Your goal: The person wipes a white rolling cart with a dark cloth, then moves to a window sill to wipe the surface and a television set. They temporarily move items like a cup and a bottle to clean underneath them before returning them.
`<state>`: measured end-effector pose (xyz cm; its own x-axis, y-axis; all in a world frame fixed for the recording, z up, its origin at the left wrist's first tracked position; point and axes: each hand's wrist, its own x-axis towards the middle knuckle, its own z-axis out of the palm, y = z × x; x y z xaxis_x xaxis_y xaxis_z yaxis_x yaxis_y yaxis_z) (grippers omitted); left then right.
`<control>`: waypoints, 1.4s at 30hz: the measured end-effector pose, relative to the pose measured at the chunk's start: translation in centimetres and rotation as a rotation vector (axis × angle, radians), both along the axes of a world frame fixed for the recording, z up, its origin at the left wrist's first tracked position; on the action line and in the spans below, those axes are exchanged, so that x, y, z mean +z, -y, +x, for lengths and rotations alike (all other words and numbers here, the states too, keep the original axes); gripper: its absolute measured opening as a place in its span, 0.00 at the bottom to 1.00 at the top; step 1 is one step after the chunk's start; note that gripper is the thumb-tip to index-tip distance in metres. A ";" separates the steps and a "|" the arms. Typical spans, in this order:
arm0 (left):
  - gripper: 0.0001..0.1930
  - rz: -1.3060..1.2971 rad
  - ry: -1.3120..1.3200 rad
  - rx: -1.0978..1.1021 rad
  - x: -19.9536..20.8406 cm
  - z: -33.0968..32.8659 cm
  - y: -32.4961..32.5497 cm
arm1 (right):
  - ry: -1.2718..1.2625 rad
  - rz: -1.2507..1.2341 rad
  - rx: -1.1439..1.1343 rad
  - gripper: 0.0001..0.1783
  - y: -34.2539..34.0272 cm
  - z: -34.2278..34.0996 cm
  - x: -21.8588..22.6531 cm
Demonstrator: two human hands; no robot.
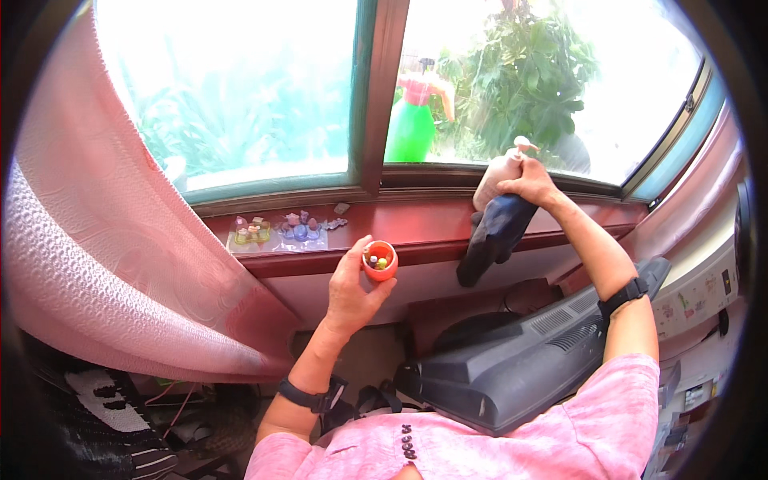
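By the front edge of the windowsill (416, 230), I have the left hand (350, 290) curled around an orange cup (379, 277); toward that edge's right end, the outstretched right hand (531, 183) clasps a pump bottle (494, 178) and dark cloth (498, 232).

Looks like smooth plastic on the orange cup (382, 274) and the pump bottle (496, 181), and like matt fabric on the dark cloth (502, 228). Shines like lacquered wood along the red windowsill (420, 229) (catching daylight). Reads as dull plastic on the black casing (496, 376), knobbly textile across the pink curtain (80, 248).
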<state>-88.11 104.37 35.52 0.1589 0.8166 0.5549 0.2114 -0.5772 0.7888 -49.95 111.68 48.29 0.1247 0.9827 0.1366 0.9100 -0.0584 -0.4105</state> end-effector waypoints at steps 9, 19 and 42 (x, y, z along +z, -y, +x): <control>0.28 0.061 0.045 -0.121 3.4 -0.6 2.4 | -0.186 -0.074 0.223 0.23 4.2 -2.1 5.6; 0.28 -0.292 0.574 -0.112 6.0 -8.4 -0.5 | -0.458 -0.050 0.521 0.34 9.3 -14.7 13.4; 0.43 -0.104 0.368 0.684 6.1 -34.1 8.0 | -0.297 -0.084 0.785 0.17 4.1 -37.6 9.2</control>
